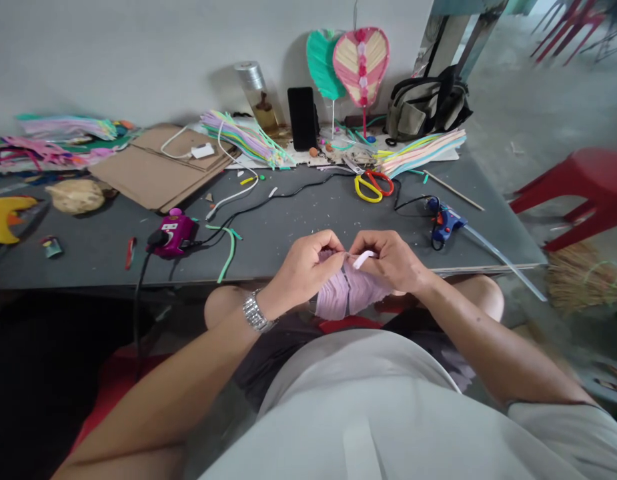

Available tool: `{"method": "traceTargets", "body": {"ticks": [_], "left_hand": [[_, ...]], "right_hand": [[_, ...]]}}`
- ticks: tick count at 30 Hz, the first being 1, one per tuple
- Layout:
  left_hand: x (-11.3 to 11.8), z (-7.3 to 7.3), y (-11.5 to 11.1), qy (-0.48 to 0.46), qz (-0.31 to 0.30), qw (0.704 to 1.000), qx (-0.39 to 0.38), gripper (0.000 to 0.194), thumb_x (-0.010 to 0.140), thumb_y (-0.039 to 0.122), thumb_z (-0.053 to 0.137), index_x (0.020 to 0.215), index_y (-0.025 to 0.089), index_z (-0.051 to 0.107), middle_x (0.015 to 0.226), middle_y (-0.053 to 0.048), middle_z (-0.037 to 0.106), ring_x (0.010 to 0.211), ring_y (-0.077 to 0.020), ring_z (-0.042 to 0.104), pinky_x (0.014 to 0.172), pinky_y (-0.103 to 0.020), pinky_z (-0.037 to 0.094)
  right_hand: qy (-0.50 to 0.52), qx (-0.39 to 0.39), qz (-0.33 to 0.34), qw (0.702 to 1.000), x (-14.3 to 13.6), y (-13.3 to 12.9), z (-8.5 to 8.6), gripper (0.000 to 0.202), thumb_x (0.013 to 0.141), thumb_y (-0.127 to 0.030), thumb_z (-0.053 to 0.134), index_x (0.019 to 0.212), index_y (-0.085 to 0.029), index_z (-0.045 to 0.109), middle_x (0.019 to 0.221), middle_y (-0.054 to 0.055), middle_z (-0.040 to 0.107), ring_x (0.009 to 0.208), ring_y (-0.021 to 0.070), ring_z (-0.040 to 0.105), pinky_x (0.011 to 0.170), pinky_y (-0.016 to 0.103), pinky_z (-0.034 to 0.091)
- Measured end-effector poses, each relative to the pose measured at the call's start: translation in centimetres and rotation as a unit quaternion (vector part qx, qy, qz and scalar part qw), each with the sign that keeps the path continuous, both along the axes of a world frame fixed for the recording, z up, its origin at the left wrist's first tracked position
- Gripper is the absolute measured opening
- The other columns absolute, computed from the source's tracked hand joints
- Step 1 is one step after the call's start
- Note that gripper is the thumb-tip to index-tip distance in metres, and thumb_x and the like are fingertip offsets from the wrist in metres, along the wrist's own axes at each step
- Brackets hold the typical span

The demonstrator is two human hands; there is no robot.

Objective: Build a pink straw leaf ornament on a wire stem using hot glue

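Both hands meet at the table's front edge, over a pleated lilac piece (347, 293) that hangs between them above the lap. My left hand (308, 267), with a metal watch on its wrist, pinches the piece's upper edge from the left. My right hand (391, 260) is closed at the upper right of the same piece, its fingertips close to the left ones. A short white-lilac strip (364, 259) sticks out at the right fingertips. Dark lines run across the pleats. The fingertips partly hide the top of the piece.
On the grey table (288, 227) lie scissors (369, 187), a blue glue gun (445, 222), a magenta socket block (173, 233) with cords, cardboard (163, 163) and bundles of coloured stems (245, 140). A phone (303, 119), jar (258, 100) and two leaf-shaped fans (361, 65) stand behind.
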State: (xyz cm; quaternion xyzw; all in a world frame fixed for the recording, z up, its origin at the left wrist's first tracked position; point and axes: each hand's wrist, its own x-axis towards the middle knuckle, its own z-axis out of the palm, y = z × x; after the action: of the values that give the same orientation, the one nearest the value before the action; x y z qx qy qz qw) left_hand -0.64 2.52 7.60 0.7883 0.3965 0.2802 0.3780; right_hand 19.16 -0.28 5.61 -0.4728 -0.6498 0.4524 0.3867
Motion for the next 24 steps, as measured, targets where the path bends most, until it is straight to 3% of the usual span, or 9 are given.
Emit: {"method": "traceTargets", "body": {"ticks": [12,20,24], "left_hand": [[-0.1,-0.5,-0.6,-0.019,-0.002,1.000,-0.009,0.010,0.085,0.020,0.055,0.075,0.020,0.056,0.065,0.003,0.055,0.061,-0.0122,0.046,0.058,-0.024,0.035],[-0.3,0.1,-1.2,0.032,-0.002,0.998,0.055,0.009,0.084,0.014,0.058,0.079,0.020,0.063,0.073,0.001,0.067,0.065,-0.0137,0.056,0.064,-0.026,0.039],[-0.4,-0.6,-2.3,0.026,0.013,0.995,0.091,0.009,0.084,0.012,0.061,0.081,0.020,0.062,0.076,0.000,0.067,0.069,-0.0145,0.059,0.066,-0.026,0.042]], "right_hand": [[0.013,-0.006,0.045,0.999,0.2,0.5,0.4,0.014,0.075,-0.028,0.069,0.069,-0.017,0.062,0.063,-0.004,0.055,0.061,0.0095,0.042,0.058,0.023,0.033],[-0.030,0.020,0.025,0.999,-0.2,-0.5,0.6,0.010,0.078,-0.021,0.067,0.070,-0.017,0.062,0.062,-0.005,0.053,0.060,0.0089,0.041,0.057,0.022,0.032],[-0.063,0.057,0.015,0.996,-0.4,-1.8,0.2,0.009,0.080,-0.017,0.065,0.072,-0.019,0.061,0.064,-0.005,0.055,0.061,0.0094,0.043,0.058,0.023,0.033]]}}
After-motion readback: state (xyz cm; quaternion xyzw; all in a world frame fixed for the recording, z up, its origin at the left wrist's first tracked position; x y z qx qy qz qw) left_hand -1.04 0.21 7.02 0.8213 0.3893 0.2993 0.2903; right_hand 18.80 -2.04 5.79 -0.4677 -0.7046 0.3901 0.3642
